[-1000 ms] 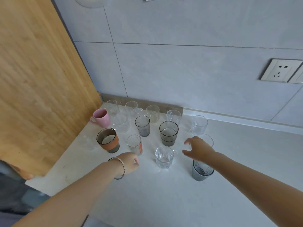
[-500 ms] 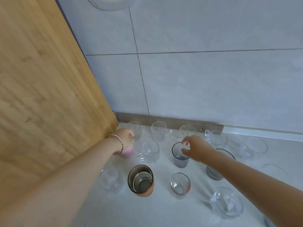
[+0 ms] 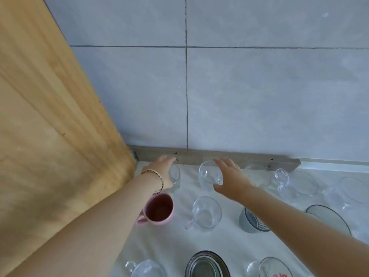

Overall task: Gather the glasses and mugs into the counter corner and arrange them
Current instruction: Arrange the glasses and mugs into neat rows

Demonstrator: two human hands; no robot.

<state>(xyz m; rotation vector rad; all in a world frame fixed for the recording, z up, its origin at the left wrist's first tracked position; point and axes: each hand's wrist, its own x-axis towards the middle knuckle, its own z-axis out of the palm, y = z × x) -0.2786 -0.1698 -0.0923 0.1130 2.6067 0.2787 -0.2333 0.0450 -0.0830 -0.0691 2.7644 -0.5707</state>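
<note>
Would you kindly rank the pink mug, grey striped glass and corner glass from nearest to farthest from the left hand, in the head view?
1. corner glass, right at the left hand
2. pink mug, beside the wrist
3. grey striped glass, far right

wall: pale grey tiles (image 3: 259,96), large, dark thin grout lines, one vertical and one horizontal
left side: light wood panel (image 3: 50,136), grain visible, meets the wall at the corner
wall base: grey-brown strip (image 3: 229,156) with small screw holes, white trim (image 3: 329,163) right of it
counter (image 3: 179,240): white, matte
light: soft, even, weak shadows
</note>
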